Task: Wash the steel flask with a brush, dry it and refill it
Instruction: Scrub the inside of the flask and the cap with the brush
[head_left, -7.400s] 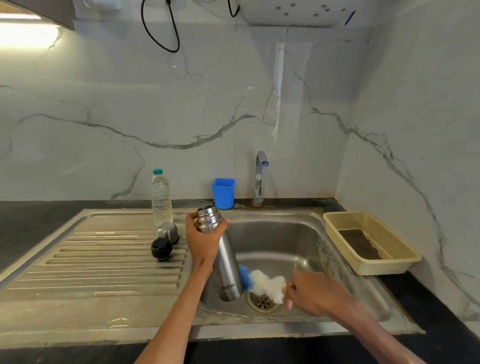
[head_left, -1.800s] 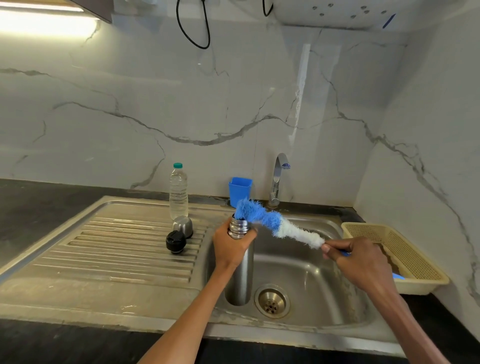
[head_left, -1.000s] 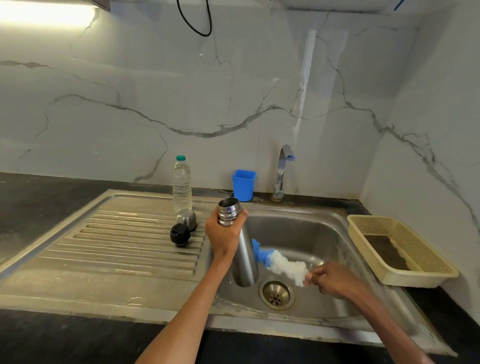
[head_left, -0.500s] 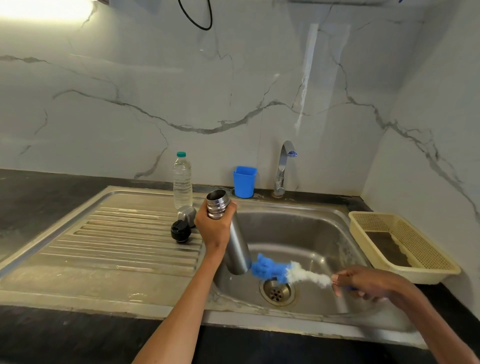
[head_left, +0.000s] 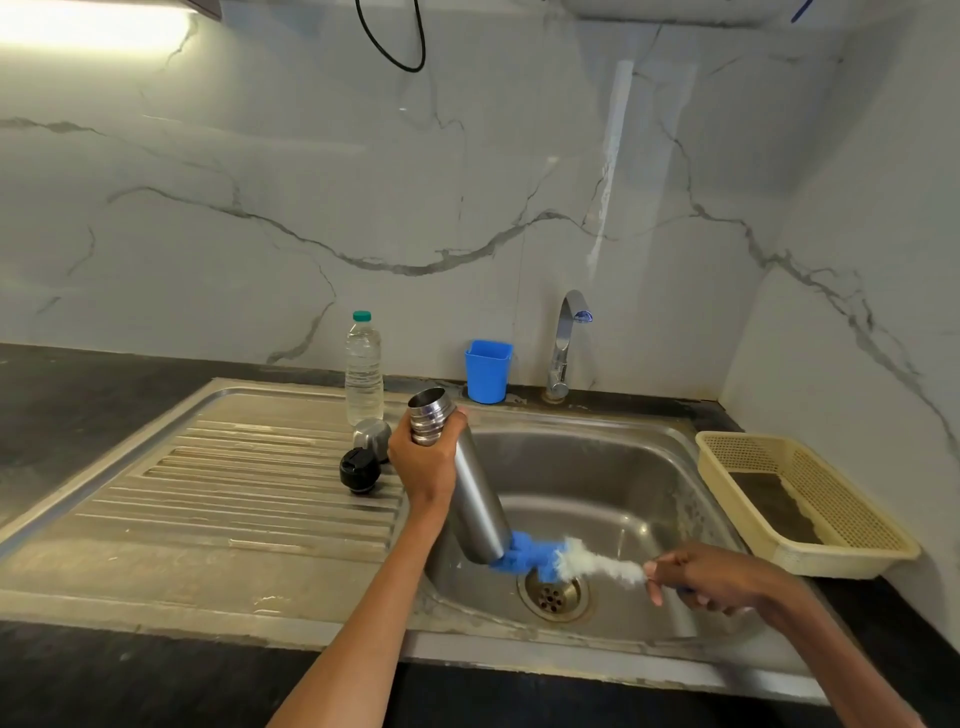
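Left hand (head_left: 423, 457) fingers gripping tilted, uncapped steel flask (head_left: 470, 488), right hand (head_left: 714, 579) fingers clutching blue-white brush (head_left: 563, 558) at its base

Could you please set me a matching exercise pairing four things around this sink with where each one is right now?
Things:
1. steel flask
2. blue and white bottle brush
3. black round flask cap
4. blue plastic cup

Places:
A. on the ribbed drainboard
B. beside the tap, at the wall
C. gripped near the neck by the left hand
D. bristles against the flask's base

Pairs: 1-C, 2-D, 3-A, 4-B
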